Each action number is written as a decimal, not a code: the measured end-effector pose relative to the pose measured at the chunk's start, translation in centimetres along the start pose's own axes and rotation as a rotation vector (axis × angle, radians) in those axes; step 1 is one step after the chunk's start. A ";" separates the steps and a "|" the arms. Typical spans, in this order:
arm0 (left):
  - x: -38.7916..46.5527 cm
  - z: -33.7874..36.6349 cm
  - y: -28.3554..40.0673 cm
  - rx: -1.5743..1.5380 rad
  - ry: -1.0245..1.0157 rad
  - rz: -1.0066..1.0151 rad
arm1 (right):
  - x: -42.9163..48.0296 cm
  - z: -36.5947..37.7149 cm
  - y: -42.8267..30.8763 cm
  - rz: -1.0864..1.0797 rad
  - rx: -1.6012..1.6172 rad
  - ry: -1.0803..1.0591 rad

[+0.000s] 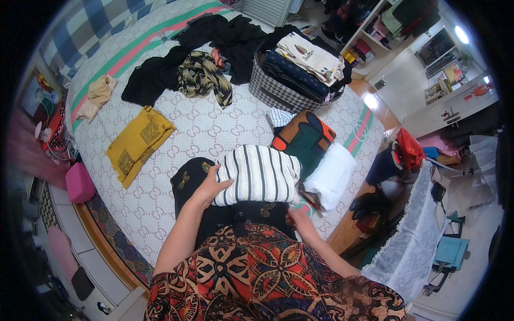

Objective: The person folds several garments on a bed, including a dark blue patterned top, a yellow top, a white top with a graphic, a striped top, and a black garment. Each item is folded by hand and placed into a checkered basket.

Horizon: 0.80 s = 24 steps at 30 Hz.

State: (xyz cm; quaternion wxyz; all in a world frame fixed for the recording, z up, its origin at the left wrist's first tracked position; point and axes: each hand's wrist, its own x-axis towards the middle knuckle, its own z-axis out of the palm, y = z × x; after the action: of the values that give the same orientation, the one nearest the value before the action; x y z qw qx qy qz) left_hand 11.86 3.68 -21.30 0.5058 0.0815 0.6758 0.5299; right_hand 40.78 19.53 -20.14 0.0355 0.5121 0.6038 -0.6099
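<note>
A folded white garment with dark stripes [259,174] lies on black cloth with gold motifs [186,180], close in front of me. My left hand [209,186] grips its left edge, thumb on top and fingers partly hidden at the side. Near its lower right corner is my right hand [295,216], its fingers curled at the black cloth; whether they pinch any of it cannot be told. To the right lie a folded green, brown and orange garment [307,140] and a folded white one [331,176]. A folded mustard-yellow garment [140,144] is at the left.
A houndstooth fabric storage box [277,90] packed with folded clothes stands at the bed's far right. Black clothes [150,78], a patterned scarf [198,76] and a beige cloth [98,94] lie on the patterned bedspread [217,124]. Lace-covered furniture [413,236] is at the right.
</note>
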 end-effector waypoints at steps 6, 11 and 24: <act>-3.3 3.8 0.1 -0.484 0.097 0.001 | -1.3 5.0 -5.4 -0.012 0.643 -0.582; -6.3 5.8 0.6 -0.460 0.161 0.215 | 0.4 8.5 -8.6 -0.161 1.237 -0.507; -8.1 -0.2 -0.9 -0.057 0.276 0.353 | -1.1 3.3 -13.5 -0.230 0.999 -0.141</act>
State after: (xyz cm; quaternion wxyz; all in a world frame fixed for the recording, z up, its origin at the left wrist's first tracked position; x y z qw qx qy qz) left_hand 15.94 -2.09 -17.16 0.3102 0.1108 0.6987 0.6351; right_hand 30.45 19.95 -10.74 -0.2401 0.3546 0.2877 -0.8566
